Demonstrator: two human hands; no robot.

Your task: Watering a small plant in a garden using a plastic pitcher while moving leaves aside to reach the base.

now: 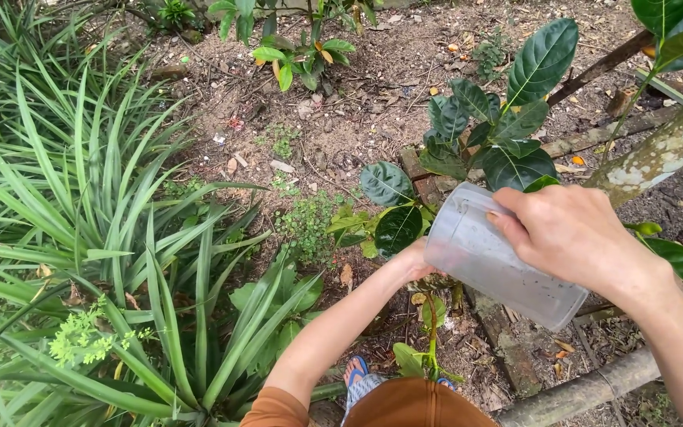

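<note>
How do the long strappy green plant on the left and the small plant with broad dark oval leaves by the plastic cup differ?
The strappy green plant has long, narrow, arching blades fanning from the ground; the broad-leaved dark plant carries rounded oval leaves on a stem. The strappy plant is paler green and forms a big clump, while the broad-leaved one is darker, glossier and sparser. The right hand tilts the clear plastic cup beside the broad-leaved plant only. Both grow in bare soil.
</note>
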